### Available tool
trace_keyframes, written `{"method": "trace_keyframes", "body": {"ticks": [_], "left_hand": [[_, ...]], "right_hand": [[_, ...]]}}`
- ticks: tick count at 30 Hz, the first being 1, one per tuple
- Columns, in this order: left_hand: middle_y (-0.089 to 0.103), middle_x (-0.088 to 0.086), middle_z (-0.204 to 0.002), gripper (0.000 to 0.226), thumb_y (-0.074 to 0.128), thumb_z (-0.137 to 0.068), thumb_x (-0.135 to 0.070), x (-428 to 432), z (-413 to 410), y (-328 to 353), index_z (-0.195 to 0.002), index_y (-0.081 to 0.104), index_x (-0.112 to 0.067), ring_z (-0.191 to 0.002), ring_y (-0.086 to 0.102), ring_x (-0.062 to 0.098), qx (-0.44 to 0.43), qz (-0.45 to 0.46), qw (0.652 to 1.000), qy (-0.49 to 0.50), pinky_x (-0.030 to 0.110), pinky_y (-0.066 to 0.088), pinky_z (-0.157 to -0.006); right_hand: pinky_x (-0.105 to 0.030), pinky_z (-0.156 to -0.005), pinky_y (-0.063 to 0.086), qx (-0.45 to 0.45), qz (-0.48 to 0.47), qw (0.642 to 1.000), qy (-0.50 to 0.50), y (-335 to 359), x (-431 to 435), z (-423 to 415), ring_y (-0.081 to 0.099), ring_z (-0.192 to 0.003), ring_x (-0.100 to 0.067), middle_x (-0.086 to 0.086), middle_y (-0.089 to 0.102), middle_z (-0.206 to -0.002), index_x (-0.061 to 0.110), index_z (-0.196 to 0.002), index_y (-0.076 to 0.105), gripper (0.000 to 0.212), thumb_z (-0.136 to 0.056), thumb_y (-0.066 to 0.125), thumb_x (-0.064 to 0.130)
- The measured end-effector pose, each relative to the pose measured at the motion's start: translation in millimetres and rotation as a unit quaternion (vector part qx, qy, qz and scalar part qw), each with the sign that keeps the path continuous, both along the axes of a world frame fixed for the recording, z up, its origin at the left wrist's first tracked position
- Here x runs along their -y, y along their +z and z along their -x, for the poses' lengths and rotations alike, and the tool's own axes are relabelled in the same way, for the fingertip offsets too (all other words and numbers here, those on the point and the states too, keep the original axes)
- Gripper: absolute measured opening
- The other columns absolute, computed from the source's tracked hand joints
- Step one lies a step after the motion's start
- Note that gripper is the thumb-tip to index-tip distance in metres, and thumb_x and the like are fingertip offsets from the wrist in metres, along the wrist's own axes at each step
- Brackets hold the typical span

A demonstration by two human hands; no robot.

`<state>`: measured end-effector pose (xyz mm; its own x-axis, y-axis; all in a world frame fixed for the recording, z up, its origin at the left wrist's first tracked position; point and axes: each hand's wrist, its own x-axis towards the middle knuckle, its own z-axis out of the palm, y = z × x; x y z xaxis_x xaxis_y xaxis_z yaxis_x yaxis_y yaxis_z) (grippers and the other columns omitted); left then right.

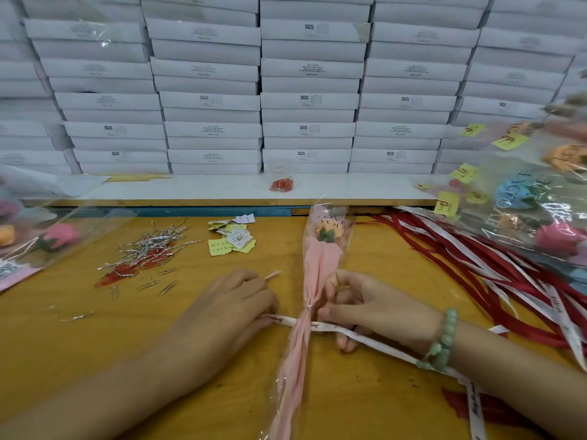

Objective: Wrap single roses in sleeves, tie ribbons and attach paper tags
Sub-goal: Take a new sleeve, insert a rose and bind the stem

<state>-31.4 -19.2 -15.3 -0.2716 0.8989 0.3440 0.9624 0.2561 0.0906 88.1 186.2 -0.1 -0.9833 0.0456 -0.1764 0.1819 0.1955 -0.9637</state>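
Fingers [257,296] of the left hand [228,303] curl down over one end of a white ribbon [374,342]. The right hand [378,309] curls round its other stretch, thumb against the sleeve [317,274]. One wrapped rose [327,231] lies between the two hands, bloom pointing away, with the ribbon crossing its gathered neck. Four loose paper clips [147,284] lie to the left beside a heap of wire ties [149,246], and paper tags [235,239] sit behind. Red and white ribbons [476,255] crowd the right edge under finished roses [540,198]. Bare table [79,360] lies near left.
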Motion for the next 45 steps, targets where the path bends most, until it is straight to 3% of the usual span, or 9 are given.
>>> {"method": "trace_keyframes", "body": {"ticks": [6, 10, 16, 20, 26, 30, 32, 36, 45], "left_hand": [[0.041, -0.015, -0.095, 0.016, 0.038, -0.099, -0.041, 6, 9, 2, -0.087, 0.044, -0.032, -0.091, 0.042, 0.003, 0.064, 0.025, 0.992, 0.102, 0.017, 0.035, -0.080], [0.054, -0.007, -0.084, 0.026, 0.052, -0.097, -0.027, 7, 13, 1, -0.072, 0.053, -0.020, -0.084, 0.053, 0.010, 0.211, -0.103, 0.970, 0.068, 0.028, 0.043, -0.077], [0.067, 0.010, -0.121, 0.037, 0.064, -0.076, -0.029, 10, 25, 5, -0.083, 0.072, 0.007, -0.116, 0.062, 0.021, 0.606, -0.239, 0.757, -0.058, 0.034, 0.051, -0.096], [0.067, 0.027, -0.110, 0.055, 0.076, -0.070, -0.021, 11, 28, 3, -0.089, 0.046, 0.022, -0.119, 0.059, 0.039, 0.731, -0.257, 0.621, -0.116, 0.037, 0.054, -0.092], [0.071, 0.004, -0.096, 0.028, 0.072, -0.073, -0.052, 11, 30, -4, -0.083, 0.075, -0.026, -0.116, 0.051, 0.045, 0.669, -0.241, 0.696, -0.094, 0.063, 0.035, -0.107], [0.058, -0.010, -0.131, 0.039, 0.047, -0.082, -0.074, 7, 27, 5, -0.115, 0.060, -0.057, -0.130, 0.049, 0.034, 0.562, -0.197, 0.798, -0.090, 0.055, 0.036, -0.109], [0.046, -0.004, -0.147, 0.042, 0.043, -0.089, -0.065, 5, 29, 3, -0.128, 0.053, -0.054, -0.133, 0.048, 0.027, 0.585, -0.215, 0.774, -0.107, 0.047, 0.037, -0.111], [0.052, -0.002, -0.143, 0.047, 0.037, -0.094, -0.026, 7, 36, 1, -0.137, 0.053, -0.019, -0.116, 0.062, 0.028, 0.715, -0.269, 0.632, -0.131, 0.041, 0.056, -0.090], [0.056, 0.006, -0.140, 0.048, 0.041, -0.083, -0.020, 10, 27, 16, -0.125, 0.064, -0.016, -0.103, 0.067, 0.031, 0.629, -0.270, 0.710, -0.165, 0.043, 0.051, -0.094]], "right_hand": [[-0.020, -0.041, 0.050, 0.053, 0.025, 0.998, 0.023, 5, -11, 4, 0.055, -0.042, -0.009, -0.011, 0.069, -0.073, 0.010, -0.093, 0.050, 0.013, -0.093, 0.058, 0.020], [-0.018, -0.034, 0.045, 0.021, 0.122, 0.992, 0.022, 4, -30, 4, 0.048, -0.035, -0.006, -0.010, 0.065, -0.063, 0.010, -0.085, 0.054, 0.025, -0.084, 0.063, 0.034], [-0.018, -0.032, 0.041, -0.011, 0.310, 0.951, 0.022, 1, -59, 7, 0.044, -0.031, -0.004, -0.002, 0.057, -0.053, 0.010, -0.084, 0.061, 0.034, -0.073, 0.077, 0.039], [-0.021, -0.037, 0.048, 0.005, 0.305, 0.950, 0.073, 5, -71, 3, 0.052, -0.037, -0.009, -0.008, 0.062, -0.060, 0.007, -0.089, 0.059, 0.045, -0.068, 0.082, 0.040], [-0.023, -0.056, 0.057, 0.052, 0.231, 0.942, 0.239, 13, -84, -4, 0.066, -0.057, -0.010, -0.009, 0.070, -0.085, 0.011, -0.096, 0.058, 0.027, -0.092, 0.060, 0.038], [-0.025, -0.063, 0.059, 0.055, 0.250, 0.926, 0.278, 16, -92, -5, 0.071, -0.069, -0.014, -0.012, 0.070, -0.093, 0.010, -0.103, 0.056, 0.028, -0.097, 0.051, 0.037], [-0.026, -0.069, 0.059, 0.053, 0.272, 0.914, 0.295, 18, -95, -6, 0.072, -0.077, -0.017, -0.014, 0.070, -0.099, 0.007, -0.108, 0.055, 0.032, -0.099, 0.045, 0.036], [-0.029, -0.076, 0.059, 0.020, 0.295, 0.902, 0.315, 26, -98, -9, 0.071, -0.087, -0.022, -0.017, 0.068, -0.106, 0.002, -0.114, 0.052, 0.036, -0.102, 0.040, 0.033], [-0.030, -0.074, 0.059, -0.036, 0.334, 0.887, 0.317, 34, -100, -8, 0.071, -0.088, -0.026, -0.021, 0.067, -0.106, -0.006, -0.114, 0.052, 0.044, -0.102, 0.039, 0.034]]}}
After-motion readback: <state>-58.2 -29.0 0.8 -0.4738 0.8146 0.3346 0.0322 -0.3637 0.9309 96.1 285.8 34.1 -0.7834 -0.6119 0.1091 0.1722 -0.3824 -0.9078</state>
